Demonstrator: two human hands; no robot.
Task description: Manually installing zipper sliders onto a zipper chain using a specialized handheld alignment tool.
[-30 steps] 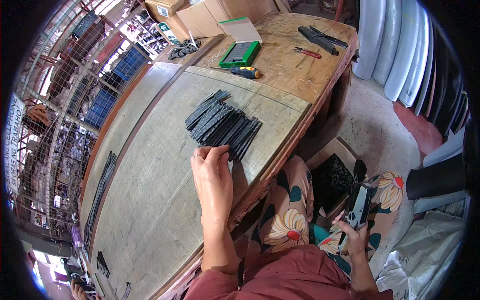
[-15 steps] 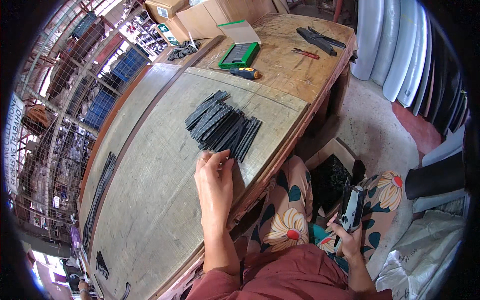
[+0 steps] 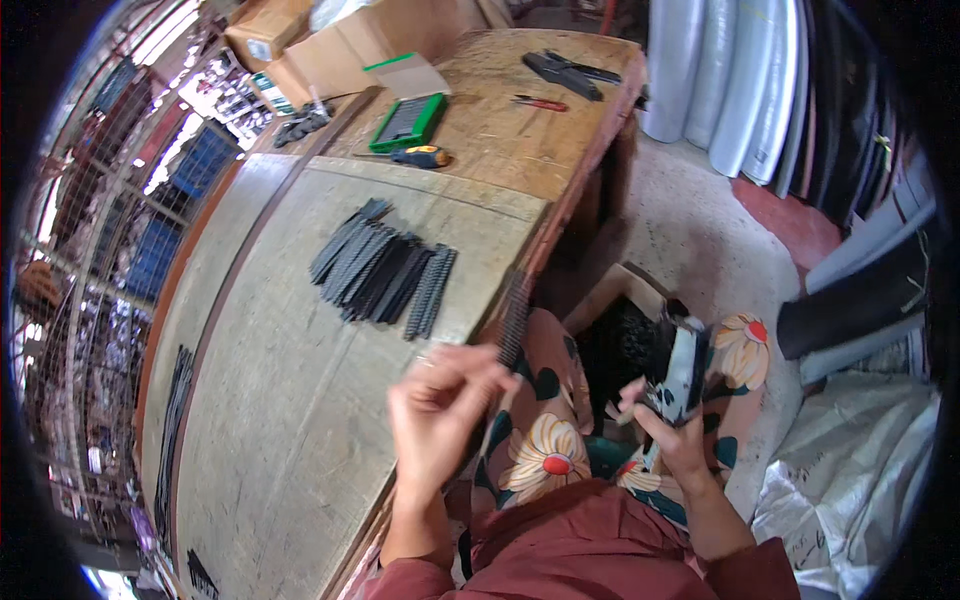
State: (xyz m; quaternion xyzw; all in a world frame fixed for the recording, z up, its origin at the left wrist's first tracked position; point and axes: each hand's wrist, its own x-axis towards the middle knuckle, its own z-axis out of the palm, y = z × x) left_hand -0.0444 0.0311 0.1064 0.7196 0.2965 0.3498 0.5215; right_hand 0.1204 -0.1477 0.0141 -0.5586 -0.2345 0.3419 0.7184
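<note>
Over the table's near edge, my left hand [image 3: 445, 405] pinches a short black textured strip [image 3: 514, 322] between thumb and fingertips, with motion blur on the fingers. Lower right, above my lap, my right hand [image 3: 680, 440] is closed around a white and black stapler-like hand tool [image 3: 682, 370]. Part of its grip is hidden by the hand. Farther along the table lies a fanned pile of similar black strips [image 3: 370, 268], with a few set side by side at its right end [image 3: 431, 292].
On the table [image 3: 290, 370] are a green box of grey sticks [image 3: 408, 122], a yellow-black screwdriver [image 3: 420, 156], a red-handled tool [image 3: 540, 102] and a black tool [image 3: 562, 76]. Long black strips [image 3: 175, 440] lie left. A carton of black pieces [image 3: 625, 340] stands beside my knees; rolls [image 3: 725, 90] stand right.
My left hand has drawn back from the pile toward the table edge, now with a strip in its fingers. My right hand has raised the tool slightly. The whole view has shifted.
</note>
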